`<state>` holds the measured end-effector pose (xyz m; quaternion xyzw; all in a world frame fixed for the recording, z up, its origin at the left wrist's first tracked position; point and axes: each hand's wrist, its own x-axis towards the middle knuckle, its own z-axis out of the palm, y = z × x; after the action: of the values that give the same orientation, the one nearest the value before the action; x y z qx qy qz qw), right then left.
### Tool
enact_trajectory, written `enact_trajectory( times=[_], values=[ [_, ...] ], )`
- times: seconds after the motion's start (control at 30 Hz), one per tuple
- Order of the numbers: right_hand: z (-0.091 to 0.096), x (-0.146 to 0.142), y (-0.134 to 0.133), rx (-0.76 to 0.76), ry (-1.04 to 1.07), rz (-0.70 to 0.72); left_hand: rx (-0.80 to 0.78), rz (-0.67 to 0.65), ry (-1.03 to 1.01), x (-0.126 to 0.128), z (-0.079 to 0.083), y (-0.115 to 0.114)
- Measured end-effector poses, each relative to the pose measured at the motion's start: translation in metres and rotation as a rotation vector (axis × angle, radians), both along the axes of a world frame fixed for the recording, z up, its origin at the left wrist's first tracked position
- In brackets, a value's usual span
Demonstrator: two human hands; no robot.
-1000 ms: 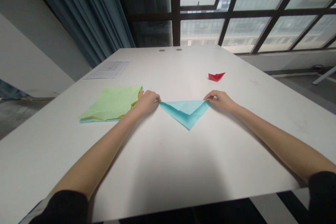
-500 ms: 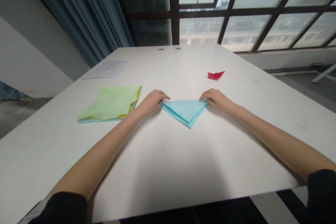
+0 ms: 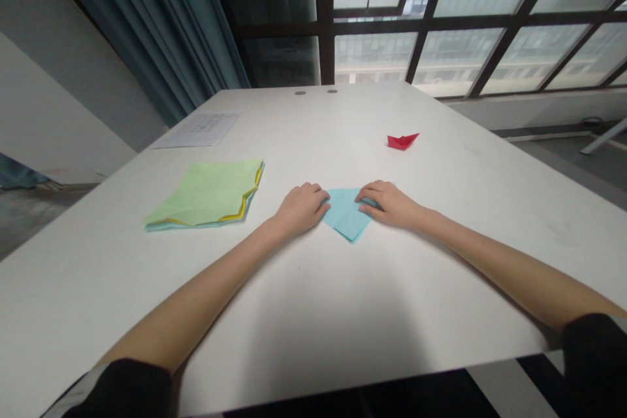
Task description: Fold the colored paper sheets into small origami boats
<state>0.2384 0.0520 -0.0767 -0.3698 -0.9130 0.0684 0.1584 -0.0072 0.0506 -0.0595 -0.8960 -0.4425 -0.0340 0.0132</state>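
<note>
A light blue sheet of origami paper (image 3: 351,222), folded into a triangle with its point toward me, lies flat on the white table. My left hand (image 3: 304,208) covers its left corner, with the fingers bent and pressed together at the paper. Over the right corner is my right hand (image 3: 389,202), its fingers curled and its thumb and fingertips on the paper. Both side corners are mostly hidden under the hands. A small red paper boat (image 3: 403,142) stands beyond my right hand.
A stack of green, yellow and blue paper sheets (image 3: 210,192) lies left of my left hand. Behind it is a printed white sheet (image 3: 198,129). The white table (image 3: 313,313) ends at a near edge below my forearms; windows (image 3: 377,55) and a blue curtain (image 3: 196,32) are behind.
Both hands have moved inward from the paper's two outer corners and slightly toward me, so they now cover more of it. The stack and the red boat have stayed put.
</note>
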Motion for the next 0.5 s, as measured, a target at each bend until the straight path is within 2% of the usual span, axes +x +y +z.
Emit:
enact_trajectory(
  times=[0.1, 0.23, 0.37, 0.5],
  values=[
    [-0.004, -0.005, -0.004, 0.001, 0.001, 0.0, -0.029, -0.01, -0.061, 0.012, -0.008, -0.009],
    [-0.01, -0.008, -0.007, -0.037, -0.015, -0.007, -0.097, -0.001, -0.045, 0.02, -0.018, -0.015],
    [-0.012, -0.009, -0.009, -0.121, -0.07, -0.024, -0.133, 0.004, -0.018, 0.02, -0.021, -0.016],
    [-0.012, -0.007, -0.009, -0.143, -0.113, -0.015, -0.154, 0.003, -0.011, 0.018, -0.021, -0.016]
  ],
)
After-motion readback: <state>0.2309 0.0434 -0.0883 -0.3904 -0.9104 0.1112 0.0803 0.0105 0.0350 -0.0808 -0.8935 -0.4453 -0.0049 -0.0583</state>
